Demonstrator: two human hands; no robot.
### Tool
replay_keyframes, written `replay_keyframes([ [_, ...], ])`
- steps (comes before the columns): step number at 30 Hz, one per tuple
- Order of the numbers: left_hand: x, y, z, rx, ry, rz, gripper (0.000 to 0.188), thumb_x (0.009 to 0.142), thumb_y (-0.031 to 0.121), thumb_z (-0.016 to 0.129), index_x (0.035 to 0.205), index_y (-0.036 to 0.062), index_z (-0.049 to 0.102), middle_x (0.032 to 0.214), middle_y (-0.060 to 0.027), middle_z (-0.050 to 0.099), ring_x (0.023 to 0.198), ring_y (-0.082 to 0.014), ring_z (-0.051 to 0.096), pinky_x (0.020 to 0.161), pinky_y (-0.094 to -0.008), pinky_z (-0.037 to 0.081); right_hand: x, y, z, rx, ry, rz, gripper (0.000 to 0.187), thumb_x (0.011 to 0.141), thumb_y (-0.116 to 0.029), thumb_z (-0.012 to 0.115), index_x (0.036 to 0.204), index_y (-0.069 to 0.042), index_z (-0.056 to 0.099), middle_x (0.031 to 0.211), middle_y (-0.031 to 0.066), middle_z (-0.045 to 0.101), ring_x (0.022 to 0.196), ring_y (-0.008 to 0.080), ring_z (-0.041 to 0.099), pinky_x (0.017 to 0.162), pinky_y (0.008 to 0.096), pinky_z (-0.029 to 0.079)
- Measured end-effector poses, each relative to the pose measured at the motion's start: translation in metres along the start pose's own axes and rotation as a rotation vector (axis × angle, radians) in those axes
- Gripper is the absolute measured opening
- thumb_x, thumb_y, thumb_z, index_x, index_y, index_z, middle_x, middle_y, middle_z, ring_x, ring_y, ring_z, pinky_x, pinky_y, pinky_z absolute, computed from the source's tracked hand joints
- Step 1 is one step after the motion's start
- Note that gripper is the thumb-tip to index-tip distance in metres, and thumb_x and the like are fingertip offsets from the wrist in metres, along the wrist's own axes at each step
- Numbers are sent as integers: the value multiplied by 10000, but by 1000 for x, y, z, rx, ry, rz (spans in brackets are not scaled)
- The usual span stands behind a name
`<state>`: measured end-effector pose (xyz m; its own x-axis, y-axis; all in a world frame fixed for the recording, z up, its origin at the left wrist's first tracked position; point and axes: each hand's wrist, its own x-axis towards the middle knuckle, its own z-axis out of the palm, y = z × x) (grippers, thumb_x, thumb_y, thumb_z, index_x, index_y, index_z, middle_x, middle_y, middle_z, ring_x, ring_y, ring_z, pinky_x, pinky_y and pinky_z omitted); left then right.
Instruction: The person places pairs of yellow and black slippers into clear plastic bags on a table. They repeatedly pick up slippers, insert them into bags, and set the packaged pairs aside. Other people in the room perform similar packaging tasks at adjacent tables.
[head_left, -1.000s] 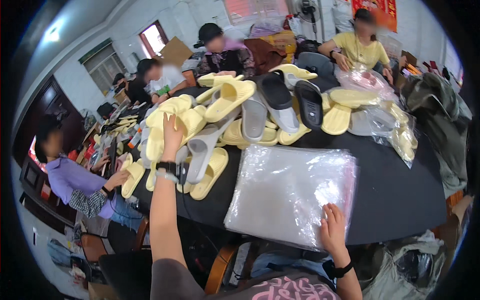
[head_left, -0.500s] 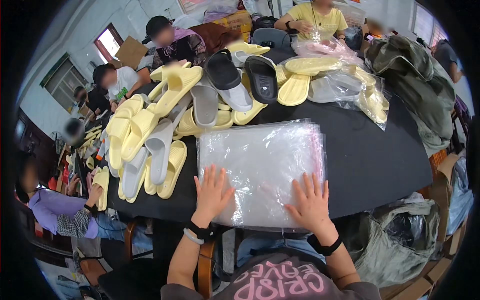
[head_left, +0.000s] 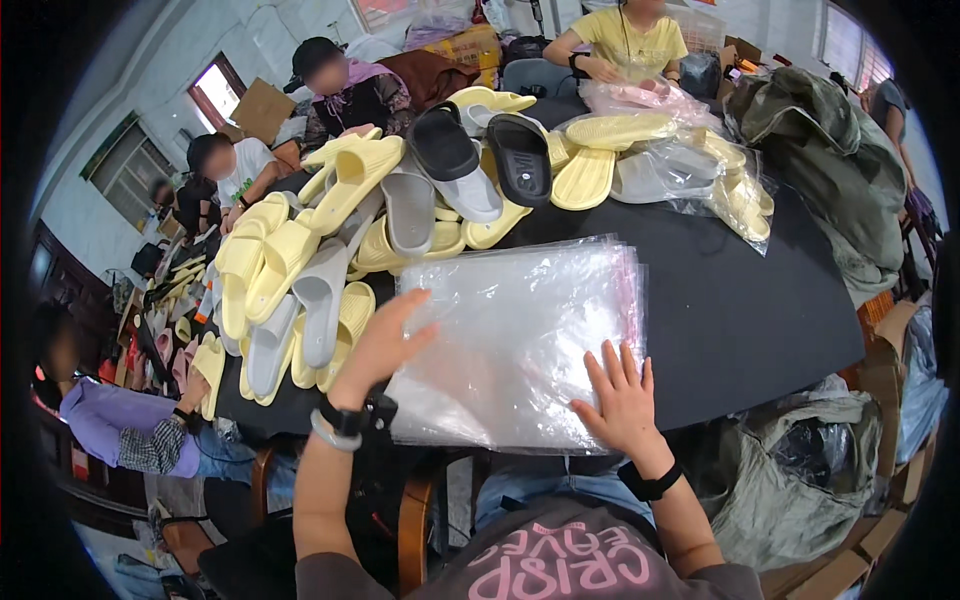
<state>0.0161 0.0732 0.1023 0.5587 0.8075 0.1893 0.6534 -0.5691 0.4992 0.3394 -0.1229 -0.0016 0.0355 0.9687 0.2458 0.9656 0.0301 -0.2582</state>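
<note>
A stack of clear plastic bags point(head_left: 510, 330) with a pinkish strip along its right edge lies on the black table in front of me. My right hand point(head_left: 622, 405) rests flat on the stack's right side, fingers spread, holding nothing. At the stack's left edge is my left hand point(head_left: 380, 345), its fingers stretched out and apart, with nothing seen in it. Just beyond that hand lies a heap of yellow and grey slide sandals point(head_left: 320, 290). Two black sandals point(head_left: 520, 158) sit on the far part of the heap.
Bagged sandals point(head_left: 680, 170) lie at the table's far right. Green-grey sacks point(head_left: 820, 170) stand beyond and below the right edge point(head_left: 790, 470). Co-workers sit around the table's far and left sides; one at the left holds a yellow sandal point(head_left: 207, 375).
My left hand has lifted from the stack's lower left and moved left and away from me to its left edge. My right hand stays almost in place.
</note>
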Motion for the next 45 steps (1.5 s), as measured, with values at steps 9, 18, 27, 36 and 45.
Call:
replay_keyframes([
  [9,61,-92,16,-505,135,-330,212,875,83,698,1071,5,711,988,-35,704,919,-127,616,832,-266,467,0,-1,0,23,13,4,724,888,-590,543,1462,-158,456,1532,188,362,1444,399,270,1136,640,165],
  [18,69,-134,56,-465,255,-427,249,830,101,749,1056,2,719,925,-57,712,873,-133,634,751,-277,501,-2,2,2,29,6,11,725,907,-603,508,1478,-163,432,1550,176,339,1459,380,249,1146,635,149],
  [27,-2,49,46,321,138,288,587,812,212,707,1351,58,532,1430,-195,463,1307,-409,415,1100,-533,293,-1,4,3,-8,-89,20,726,954,-653,363,1528,-210,340,1589,151,276,1485,368,186,1153,636,123],
  [36,-48,121,164,358,45,46,601,917,390,596,1415,71,486,1487,-197,418,1400,-421,337,1141,-630,180,-3,9,-1,-26,-53,-7,711,952,-631,400,1507,-187,374,1560,170,323,1450,392,264,1117,645,220],
  [45,-56,103,185,405,85,48,676,929,486,528,1450,63,446,1525,-212,371,1425,-438,290,1142,-658,124,57,123,-74,810,-551,-69,573,1003,-466,504,1360,-20,540,1440,189,502,1314,325,499,1113,380,373],
])
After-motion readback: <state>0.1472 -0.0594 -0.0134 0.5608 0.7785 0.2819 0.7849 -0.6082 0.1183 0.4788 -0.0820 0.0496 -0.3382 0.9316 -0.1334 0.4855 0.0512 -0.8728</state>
